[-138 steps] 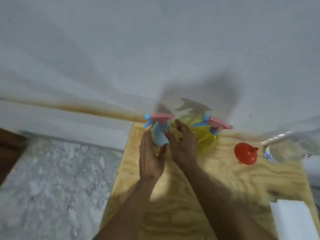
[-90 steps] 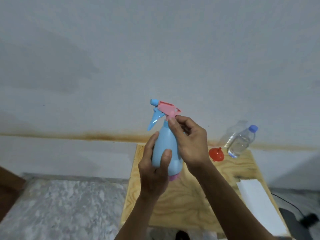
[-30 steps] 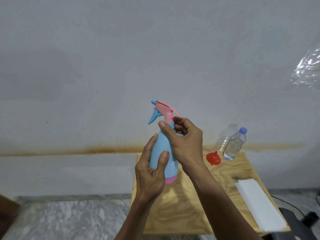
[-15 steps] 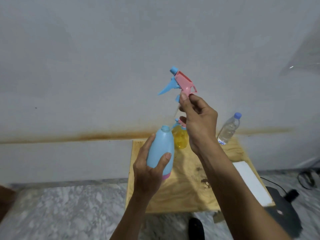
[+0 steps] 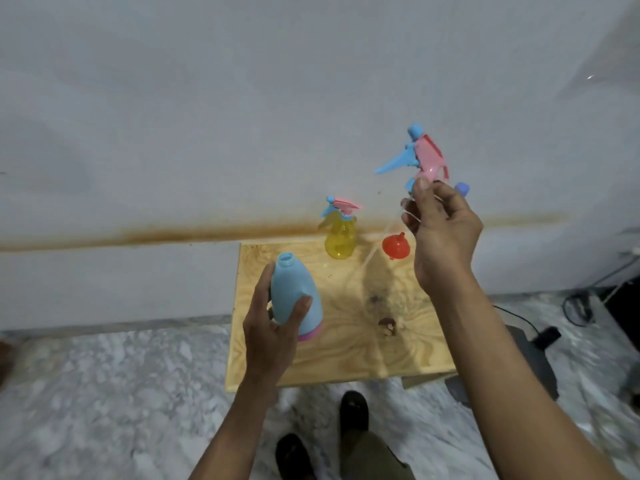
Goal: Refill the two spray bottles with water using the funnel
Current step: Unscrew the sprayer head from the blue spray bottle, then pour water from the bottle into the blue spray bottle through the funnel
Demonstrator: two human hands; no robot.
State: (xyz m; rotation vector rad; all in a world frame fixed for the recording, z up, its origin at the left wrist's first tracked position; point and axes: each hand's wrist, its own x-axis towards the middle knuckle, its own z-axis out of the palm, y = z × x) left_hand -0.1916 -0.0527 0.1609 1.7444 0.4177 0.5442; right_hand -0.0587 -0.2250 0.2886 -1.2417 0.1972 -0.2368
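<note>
My left hand grips the blue spray bottle, upright and open at the neck, above the left part of the wooden table. My right hand pinches the pink and blue spray head, lifted clear of the bottle, with its thin clear dip tube trailing down to the left. A yellow spray bottle with its head on stands at the back of the table. The red funnel lies next to it on the right. Only the blue cap of the water bottle shows behind my right hand.
The small table stands against a white wall on a marble floor. My dark shoes are below its front edge. Black cables and a plug lie on the floor to the right, beside a dark grey object.
The spray head came off the blue bottle and my right hand lifted it up and to the right. My left hand lowered the bottle. The view tilted down.
</note>
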